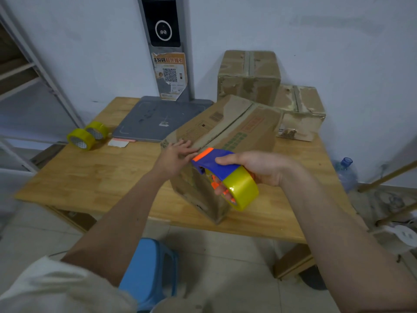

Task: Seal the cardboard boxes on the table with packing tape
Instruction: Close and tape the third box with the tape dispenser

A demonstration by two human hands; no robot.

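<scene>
Large brown cardboard box (pixel 225 136), centre seam untaped, tilted on wooden surface (pixel 94 177), near front edge. L hand (pixel 174 158): fingers straight, flat on box top. R hand (pixel 257 169): grips blue/orange tape dispenser w/ yellow roll (pixel 223 175) over near box edge. 2 taped brown boxes (pixel 248 75) at back. 2 yellow spare rolls (pixel 86 135) far left.

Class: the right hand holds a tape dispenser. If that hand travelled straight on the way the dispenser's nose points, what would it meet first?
Probably the left hand, resting on the near box; depth is unclear.
</scene>
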